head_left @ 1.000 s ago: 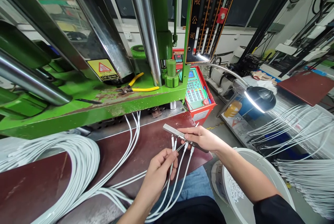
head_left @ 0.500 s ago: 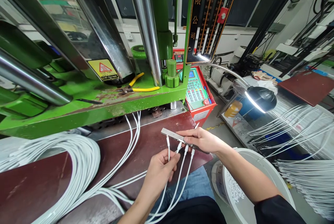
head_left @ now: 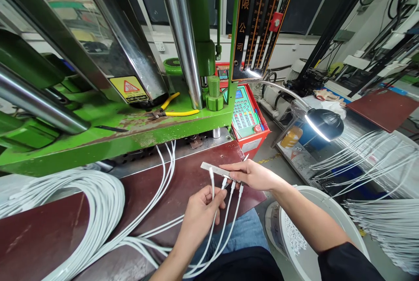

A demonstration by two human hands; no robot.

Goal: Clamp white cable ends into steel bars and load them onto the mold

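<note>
My right hand grips a flat metal bar from above, near its right part. White cables with moulded plug ends hang along the bar's lower edge, one of them a cable at the right. My left hand is closed just below the bar, thumb and fingers pinching a white cable. That cable's plug end stands up against the bar's left part. Whether its tip sits in the bar cannot be made out. My fingers partly hide the second cable's plug.
A brown board lies before the green press, where yellow-handled pliers rest. A thick coil of white cable is on the left. Right stand a white bucket, a lamp and a red control box.
My left hand has raised its cable slightly, so the plug end now overlaps the bar's face. My right hand keeps its hold on the bar. The view has shifted a little.
</note>
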